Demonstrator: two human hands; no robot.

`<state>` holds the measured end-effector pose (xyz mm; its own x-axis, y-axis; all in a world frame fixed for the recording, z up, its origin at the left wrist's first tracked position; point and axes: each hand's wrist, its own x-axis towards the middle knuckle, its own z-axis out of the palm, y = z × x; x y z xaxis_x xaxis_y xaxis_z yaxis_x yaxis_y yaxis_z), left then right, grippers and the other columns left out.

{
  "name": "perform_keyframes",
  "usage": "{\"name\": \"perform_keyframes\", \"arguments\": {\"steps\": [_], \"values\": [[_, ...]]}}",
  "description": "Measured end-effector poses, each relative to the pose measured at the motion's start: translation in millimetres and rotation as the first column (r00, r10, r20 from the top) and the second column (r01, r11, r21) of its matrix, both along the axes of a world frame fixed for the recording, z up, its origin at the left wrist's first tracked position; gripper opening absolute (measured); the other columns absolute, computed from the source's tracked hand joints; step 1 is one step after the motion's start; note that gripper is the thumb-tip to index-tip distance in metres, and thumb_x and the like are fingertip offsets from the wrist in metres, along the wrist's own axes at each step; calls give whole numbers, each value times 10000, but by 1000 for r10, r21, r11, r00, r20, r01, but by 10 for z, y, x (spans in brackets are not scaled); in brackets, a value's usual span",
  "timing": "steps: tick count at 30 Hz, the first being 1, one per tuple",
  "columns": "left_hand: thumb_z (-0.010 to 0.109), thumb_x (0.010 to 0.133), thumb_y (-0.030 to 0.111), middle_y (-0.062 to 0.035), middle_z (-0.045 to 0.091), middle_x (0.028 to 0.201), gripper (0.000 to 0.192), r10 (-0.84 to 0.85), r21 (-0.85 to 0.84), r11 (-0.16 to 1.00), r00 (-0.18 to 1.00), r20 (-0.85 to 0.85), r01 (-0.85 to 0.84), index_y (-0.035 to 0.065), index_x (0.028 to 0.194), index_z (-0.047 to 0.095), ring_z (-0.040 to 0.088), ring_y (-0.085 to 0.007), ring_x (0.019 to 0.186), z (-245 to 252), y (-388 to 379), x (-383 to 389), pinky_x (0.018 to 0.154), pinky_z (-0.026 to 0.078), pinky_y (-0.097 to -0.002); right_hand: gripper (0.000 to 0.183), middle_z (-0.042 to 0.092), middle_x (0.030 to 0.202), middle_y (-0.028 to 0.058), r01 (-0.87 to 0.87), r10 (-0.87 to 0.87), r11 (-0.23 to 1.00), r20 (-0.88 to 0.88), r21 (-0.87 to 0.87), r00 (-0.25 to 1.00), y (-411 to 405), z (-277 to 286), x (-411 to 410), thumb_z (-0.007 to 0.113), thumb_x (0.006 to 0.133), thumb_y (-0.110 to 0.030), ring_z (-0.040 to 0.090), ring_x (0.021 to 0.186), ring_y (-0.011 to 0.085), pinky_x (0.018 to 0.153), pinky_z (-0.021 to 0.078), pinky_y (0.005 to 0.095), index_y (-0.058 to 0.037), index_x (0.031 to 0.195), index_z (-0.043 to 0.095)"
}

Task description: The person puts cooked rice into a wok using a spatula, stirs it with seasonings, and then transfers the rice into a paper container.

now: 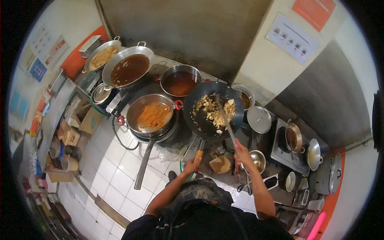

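Note:
A black wok [196,129] sits over the dark stove counter in front of me, tilted slightly. My left hand [192,166] grips its wooden handle [198,154]. In my right hand [243,153] is the shaft of a long metal cooking utensil [230,132], its far end among crumbled, pale brown food [219,118] in the wok. The food covers that end, so its shape is unclear. Left of the wok, a steel pan with red side handles [131,105] holds orange crumbly food [154,115]. Behind them stands a steel pot of reddish-brown liquid [181,84].
Two large metal woks, one of dark liquid [130,69] and one of light food [104,57], stand at far left. A lidded pot [259,119], a steel bowl [258,159], scissors [247,185] and a small stove [279,150] lie rightward. A long metal handle [145,166] juts over the floor.

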<state>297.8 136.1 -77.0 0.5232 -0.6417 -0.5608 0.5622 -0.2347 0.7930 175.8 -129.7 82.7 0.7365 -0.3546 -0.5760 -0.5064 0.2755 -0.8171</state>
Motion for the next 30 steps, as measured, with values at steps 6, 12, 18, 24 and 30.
{"name": "perform_keyframes", "arguments": {"steps": [6,12,18,24,30], "values": [[566,933,543,-2,507,617,477,14,-30,999,1000,-23,-15,68,971,537,504,-112,466,133,147,77,424,396,-267,597,644,803,314,-614,338,211,-533,-760,776,353,-24,-136,474,987,-250,648,703,486,572,498,559,-162,1524,229],[545,944,536,-12,508,574,502,-46,-55,998,997,-59,43,37,995,548,509,-114,448,374,31,48,425,385,-261,571,654,840,297,-499,228,173,-459,-849,859,257,-680,-218,446,980,-220,664,671,427,589,520,542,-168,1511,243],[560,936,532,-25,506,587,510,-25,-102,995,996,-88,16,24,969,531,514,-124,438,444,-36,-90,391,379,-268,602,655,919,291,-574,206,339,-537,-745,818,280,-227,-9,454,977,-243,648,697,467,625,530,522,-172,1523,210],[569,935,531,-33,509,607,503,-39,-117,993,997,-64,31,32,957,508,515,-129,454,270,-9,-125,405,412,-283,525,649,1074,257,-748,297,191,-688,-636,662,-3,486,-430,459,974,-304,620,1009,436,914,477,516,-252,1482,338],[559,949,506,-22,515,603,480,38,23,999,995,92,-40,29,968,513,514,-124,455,-28,-43,-70,410,425,-279,342,692,938,132,-742,120,-353,-814,-570,569,-650,1994,795,561,909,-353,689,878,315,735,547,468,-266,1234,623]]}}
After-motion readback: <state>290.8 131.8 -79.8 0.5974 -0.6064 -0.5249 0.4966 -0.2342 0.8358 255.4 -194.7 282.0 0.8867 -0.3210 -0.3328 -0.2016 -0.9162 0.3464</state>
